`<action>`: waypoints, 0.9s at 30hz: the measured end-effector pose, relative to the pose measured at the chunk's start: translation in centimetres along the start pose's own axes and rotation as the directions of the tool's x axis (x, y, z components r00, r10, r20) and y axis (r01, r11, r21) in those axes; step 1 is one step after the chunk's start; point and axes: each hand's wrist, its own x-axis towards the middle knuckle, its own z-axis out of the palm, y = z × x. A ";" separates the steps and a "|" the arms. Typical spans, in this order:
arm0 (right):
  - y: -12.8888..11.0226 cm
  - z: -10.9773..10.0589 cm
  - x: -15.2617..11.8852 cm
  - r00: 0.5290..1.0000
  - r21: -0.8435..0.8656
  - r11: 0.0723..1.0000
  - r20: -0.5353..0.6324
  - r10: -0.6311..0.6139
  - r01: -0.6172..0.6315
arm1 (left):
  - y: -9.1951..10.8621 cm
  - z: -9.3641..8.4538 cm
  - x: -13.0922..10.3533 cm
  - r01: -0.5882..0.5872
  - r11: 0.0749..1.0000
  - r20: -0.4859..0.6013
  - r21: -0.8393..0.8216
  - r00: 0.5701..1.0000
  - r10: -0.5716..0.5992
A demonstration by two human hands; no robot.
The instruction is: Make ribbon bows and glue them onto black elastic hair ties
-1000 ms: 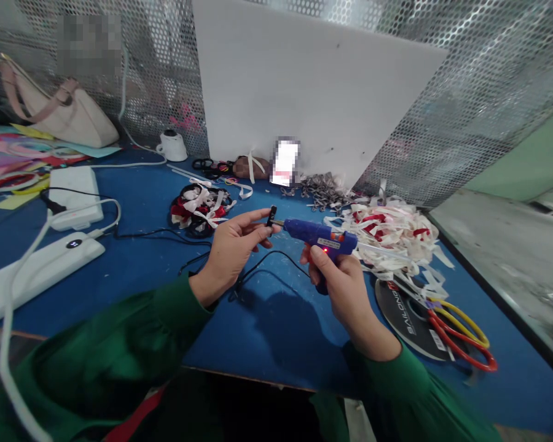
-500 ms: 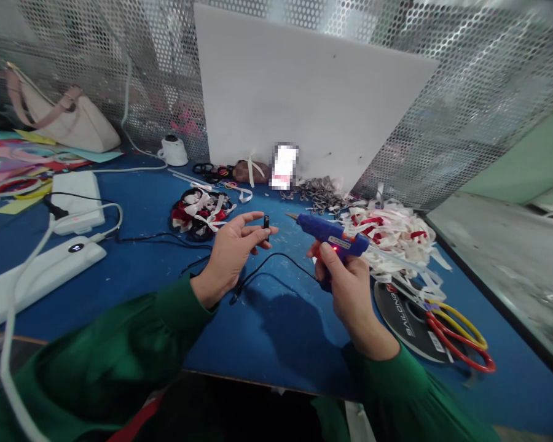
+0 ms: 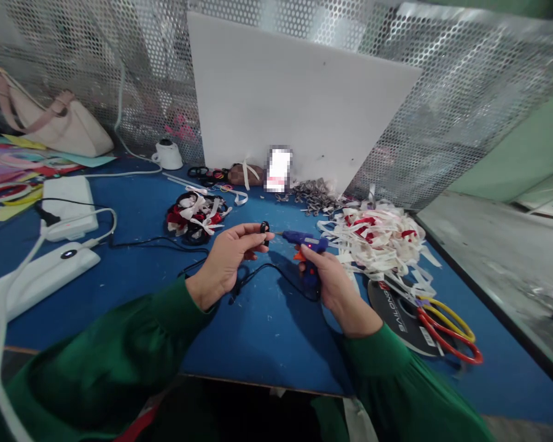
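Between the thumb and fingers of my left hand [image 3: 228, 258] is a small black loop, which looks like a hair tie [image 3: 265, 233]. My right hand [image 3: 334, 279] is wrapped round the handle of a blue hot glue gun [image 3: 299, 238] with an orange trigger and a lit red light. The gun's nozzle points left and sits very close to the hair tie; whether they touch I cannot tell. Left of my hands lies a pile of black hair ties with white and red bows [image 3: 196, 215]. A heap of white and red ribbon pieces [image 3: 378, 236] is at the right.
Red and yellow-handled scissors [image 3: 451, 331] lie on a black disc [image 3: 396, 319] at the right. Grey metal clips [image 3: 320, 195] are heaped before the white board [image 3: 304, 92]. At the left are white power banks or adapters [image 3: 69, 205] with cables; the gun's black cord [image 3: 276, 267] crosses the table.
The glue gun has moved left and turned, bringing its nozzle up to the hair tie. My left hand has stayed nearly in place, with the hair tie turned so its loop shows more.
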 end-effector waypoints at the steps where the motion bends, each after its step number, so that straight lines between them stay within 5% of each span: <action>1: 0.2 0.1 0.1 0.999 -0.018 0.999 0.018 0.029 -0.029 | 0.0 0.0 0.0 -0.002 1.000 0.003 0.003 1.000 0.002; 7: 0.6 0.3 0.4 0.995 -0.089 0.996 0.098 0.016 -0.008 | -0.2 -0.1 -0.2 -0.001 1.000 0.030 0.018 1.000 0.001; 10: 0.3 -0.1 0.6 0.992 -0.365 0.929 0.122 -0.014 0.058 | -0.3 0.0 -0.4 0.016 1.000 0.036 0.025 0.999 -0.017; 12: -0.1 -0.4 0.5 0.988 -0.667 0.730 0.125 -0.087 0.149 | -0.3 0.1 -0.5 0.029 0.999 0.042 0.019 0.999 -0.030; 14: -0.6 -0.7 0.0 0.971 -0.896 0.393 0.135 -0.197 0.204 | -0.2 0.2 -0.5 0.039 0.999 0.047 0.011 0.998 -0.040; 17: -1.4 -0.9 -1.1 0.947 -0.984 0.052 0.150 -0.285 0.171 | -0.1 0.3 -0.6 0.052 0.999 0.038 0.004 0.998 -0.052; 22: -4.5 -1.2 -1.8 0.929 -0.965 -0.042 0.261 -0.264 0.260 | 0.1 0.5 -0.8 0.095 0.995 0.023 -0.010 0.995 -0.095; 27: -11.0 -2.1 3.1 0.891 -0.938 -0.152 0.343 -0.297 0.310 | 0.2 0.6 -0.9 0.127 0.992 0.035 -0.017 0.991 -0.127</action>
